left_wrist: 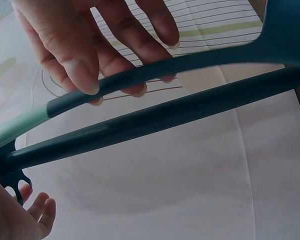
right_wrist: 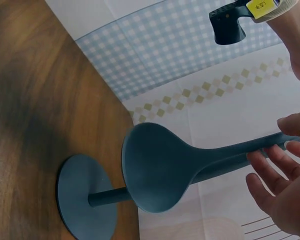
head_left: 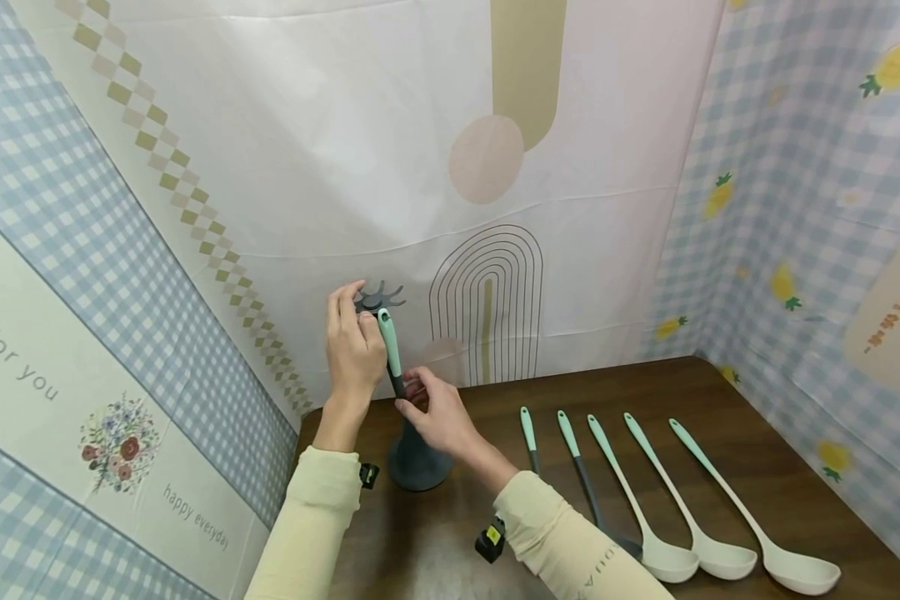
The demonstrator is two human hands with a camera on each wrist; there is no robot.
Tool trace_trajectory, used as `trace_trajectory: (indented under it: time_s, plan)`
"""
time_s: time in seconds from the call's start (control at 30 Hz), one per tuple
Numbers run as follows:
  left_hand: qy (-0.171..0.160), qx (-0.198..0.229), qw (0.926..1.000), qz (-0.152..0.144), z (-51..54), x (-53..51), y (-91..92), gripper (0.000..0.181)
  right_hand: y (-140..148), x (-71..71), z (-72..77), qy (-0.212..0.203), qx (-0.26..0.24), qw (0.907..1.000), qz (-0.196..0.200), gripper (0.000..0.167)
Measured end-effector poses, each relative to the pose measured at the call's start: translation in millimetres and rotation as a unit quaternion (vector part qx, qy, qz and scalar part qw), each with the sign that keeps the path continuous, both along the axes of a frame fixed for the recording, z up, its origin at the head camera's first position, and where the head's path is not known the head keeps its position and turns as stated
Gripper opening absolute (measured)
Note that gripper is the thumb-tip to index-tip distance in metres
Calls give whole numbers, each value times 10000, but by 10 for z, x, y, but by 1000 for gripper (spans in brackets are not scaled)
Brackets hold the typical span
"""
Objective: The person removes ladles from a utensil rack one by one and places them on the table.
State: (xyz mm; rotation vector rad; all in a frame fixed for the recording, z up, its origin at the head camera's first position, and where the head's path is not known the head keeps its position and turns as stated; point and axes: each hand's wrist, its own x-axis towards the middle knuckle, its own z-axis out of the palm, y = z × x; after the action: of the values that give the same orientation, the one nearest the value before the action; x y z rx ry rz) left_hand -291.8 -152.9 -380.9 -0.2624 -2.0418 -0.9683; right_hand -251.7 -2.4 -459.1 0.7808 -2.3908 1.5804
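A dark ladle (right_wrist: 157,167) with a mint-green handle (head_left: 390,342) stands upright alongside the pole of a dark utensil stand (left_wrist: 155,117), bowl downward. My right hand (head_left: 442,408) pinches its dark shaft, thumb on one side and fingers on the other, as the left wrist view shows. Higher up, my left hand (head_left: 356,346) grips the stand's top among the curved hooks (head_left: 381,296), beside the handle's end. The stand's round base (right_wrist: 85,200) rests on the table, below the ladle's bowl.
On the wooden table (head_left: 435,542), to the right, lie several mint-handled utensils: cream ladles (head_left: 802,571) and dark-shafted ones (head_left: 585,479), partly hidden by my right sleeve. Patterned cloth walls (head_left: 330,167) enclose the back and both sides.
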Motion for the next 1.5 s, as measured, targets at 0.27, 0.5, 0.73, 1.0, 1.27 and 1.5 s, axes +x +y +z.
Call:
trace_trajectory:
  time_s: [0.27, 0.5, 0.73, 1.0, 1.27, 1.5]
  plan:
    - [-33, -7, 10000, -2, 4, 9, 4, 48, 34, 39, -10, 155, 43, 9999, 18, 25]
    - [-28, -47, 10000, 17, 0, 10, -1, 48, 65, 79, 11, 513, 94, 9986, -29, 21]
    - [-24, -57, 10000, 31, 0, -1, -7, 48, 91, 90, 15, 683, 109, 9975, -133, 18]
    - [52, -9, 10000, 27, -8, -8, -2, 49, 133, 103, 22, 654, 201, 9975, -184, 17]
    - [33, -6, 10000, 34, -10, -5, -2, 49, 164, 103, 21, 701, 126, 9973, -175, 15]
    - [24, 2, 10000, 52, -7, 0, -1, 49, 183, 107, 29, 720, 53, 9973, -167, 16]
